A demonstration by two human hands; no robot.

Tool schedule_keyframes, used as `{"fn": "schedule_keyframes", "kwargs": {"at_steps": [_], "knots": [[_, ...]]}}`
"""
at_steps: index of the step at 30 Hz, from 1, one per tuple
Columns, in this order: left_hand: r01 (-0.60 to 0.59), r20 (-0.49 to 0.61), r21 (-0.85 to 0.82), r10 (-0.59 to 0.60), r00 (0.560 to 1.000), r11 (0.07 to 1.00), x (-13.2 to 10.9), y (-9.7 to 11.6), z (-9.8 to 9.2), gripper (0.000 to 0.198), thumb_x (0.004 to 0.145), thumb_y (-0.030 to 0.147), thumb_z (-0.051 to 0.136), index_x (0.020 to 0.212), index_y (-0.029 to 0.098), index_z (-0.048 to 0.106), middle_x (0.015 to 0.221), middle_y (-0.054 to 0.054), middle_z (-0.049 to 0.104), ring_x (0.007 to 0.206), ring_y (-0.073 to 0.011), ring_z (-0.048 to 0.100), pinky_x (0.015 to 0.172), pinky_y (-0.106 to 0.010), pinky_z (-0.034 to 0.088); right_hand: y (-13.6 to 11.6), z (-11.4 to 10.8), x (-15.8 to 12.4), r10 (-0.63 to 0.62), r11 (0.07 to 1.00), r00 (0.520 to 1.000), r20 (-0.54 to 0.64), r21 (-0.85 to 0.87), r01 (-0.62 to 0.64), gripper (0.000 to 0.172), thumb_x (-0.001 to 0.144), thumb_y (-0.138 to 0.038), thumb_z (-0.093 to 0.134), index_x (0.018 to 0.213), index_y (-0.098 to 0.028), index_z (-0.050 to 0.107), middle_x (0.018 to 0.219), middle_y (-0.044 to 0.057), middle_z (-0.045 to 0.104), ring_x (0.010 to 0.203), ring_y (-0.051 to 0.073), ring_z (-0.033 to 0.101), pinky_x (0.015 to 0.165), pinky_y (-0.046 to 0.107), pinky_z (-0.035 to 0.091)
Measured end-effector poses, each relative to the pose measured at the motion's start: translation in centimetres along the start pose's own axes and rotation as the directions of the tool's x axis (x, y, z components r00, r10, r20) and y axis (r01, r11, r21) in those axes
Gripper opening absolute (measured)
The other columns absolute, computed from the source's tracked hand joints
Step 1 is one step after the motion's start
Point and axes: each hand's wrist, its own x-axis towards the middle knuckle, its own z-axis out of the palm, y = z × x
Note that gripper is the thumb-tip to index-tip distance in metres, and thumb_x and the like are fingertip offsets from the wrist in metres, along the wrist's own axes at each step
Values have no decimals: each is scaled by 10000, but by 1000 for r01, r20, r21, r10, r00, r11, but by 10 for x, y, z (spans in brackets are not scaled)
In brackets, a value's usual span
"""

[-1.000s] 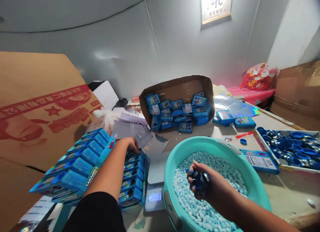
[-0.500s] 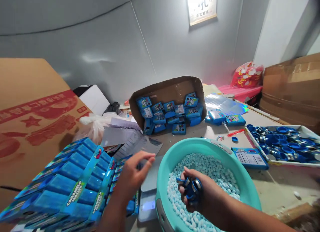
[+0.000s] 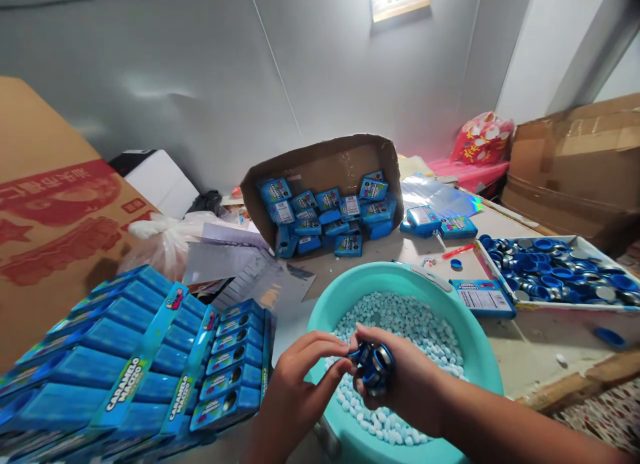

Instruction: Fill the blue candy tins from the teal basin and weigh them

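My right hand [image 3: 400, 371] is closed around several small round blue caps with silvery metal parts [image 3: 376, 367], held above the turquoise basin [image 3: 320, 311]. Thumb and fingertips of my left hand [image 3: 310, 377] pinch at the near edge of this bunch, on a blue cap. Pale blue and white candy tablets [image 3: 400, 311] fill the basin below both hands. To the left of my left hand stand stacked blue display boxes [image 3: 140, 364] lettered "Caramelo Macizo". A smaller row of blue packs with round holes [image 3: 233, 364] stands beside them.
A tilted cardboard box [image 3: 320, 164] of blue packs stands behind the basin. At right, a white tray [image 3: 560, 305] holds many blue and silver caps. A blue pack [image 3: 483, 297] and a red pen-like stick [image 3: 457, 251] lie near it. A large carton [image 3: 55, 204] is at left.
My left hand has moved right, from beside the display boxes to the caps in my right hand. The row of packs with holes has come into fuller view. The camera view has shifted slightly.
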Motion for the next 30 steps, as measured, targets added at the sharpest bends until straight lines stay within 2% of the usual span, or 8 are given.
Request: {"fn": "schedule_keyframes", "kwargs": {"at_steps": [5, 8, 10, 13, 17, 22, 27, 30], "knots": [[40, 14, 42, -41, 999, 998, -7, 6, 0, 66, 940, 207, 601, 892, 232, 638, 897, -19, 704, 884, -139, 664, 806, -242, 522, -1, 4, -1, -1, 1000, 999, -53, -7, 1, 238, 836, -417, 591, 950, -211, 557, 655, -15, 590, 527, 108, 536, 515, 232, 281], [136, -71, 152, -127, 989, 979, -12, -7, -15, 118, 971, 281, 538, 919, 233, 633, 996, -42, 703, 974, -166, 651, 866, -276, 509, -1, 0, 0, -34, 999, 999, -41, 7, 34, 271, 827, -442, 627, 959, -216, 561, 662, -17, 597, 532, 111, 535, 514, 234, 287], [297, -205, 297, -244, 948, 907, -16, -28, -37, 197, 975, 362, 500, 966, 233, 649, 1033, -58, 708, 994, -194, 646, 882, -307, 502, -2, -3, 1, -35, 999, 999, -35, 24, 36, 292, 821, -460, 652, 947, -212, 562, 662, -14, 602, 533, 108, 533, 524, 232, 303], [521, -350, 547, -387, 853, 655, -22, -75, -75, 333, 936, 441, 436, 982, 204, 665, 1034, -98, 721, 1036, -264, 630, 967, -384, 468, -3, -4, 0, -26, 998, 999, -43, 55, 29, 301, 817, -461, 680, 921, -204, 564, 667, -11, 606, 538, 106, 543, 547, 232, 335], [595, -350, 585, -490, 798, 551, -28, -133, -107, 363, 886, 399, 417, 921, 165, 692, 999, -154, 745, 1015, -321, 645, 942, -423, 478, -3, -2, -2, -26, 996, 999, -42, 85, 29, 271, 838, -438, 677, 903, -197, 571, 675, -5, 611, 549, 110, 563, 548, 228, 343], [554, -261, 618, -520, 813, 557, -31, -160, -106, 420, 887, 409, 408, 1003, 165, 730, 1122, -121, 752, 1090, -292, 653, 1025, -388, 448, -4, -4, -1, -34, 993, 998, -52, 110, 39, 248, 891, -430, 623, 874, -186, 579, 672, 2, 607, 548, 108, 567, 539, 227, 341], [527, -247, 650, -503, 828, 548, -36, -156, -97, 512, 903, 469, 394, 1095, 133, 729, 1224, -146, 705, 1162, -350, 602, 1067, -473, 404, -3, -1, -2, -46, 996, 998, -52, 72, 50, 292, 850, -459, 659, 850, -176, 587, 663, 6, 606, 535, 112, 564, 524, 231, 338], [541, -258, 635, -508, 822, 551, -40, -156, -94, 530, 895, 495, 411, 1108, 124, 723, 1227, -154, 704, 1166, -335, 604, 1078, -459, 403, 0, 1, -2, -38, 998, 998, -51, 52, 40, 309, 821, -467, 683, 834, -174, 588, 657, 5, 607, 532, 113, 558, 520, 235, 346]]}}
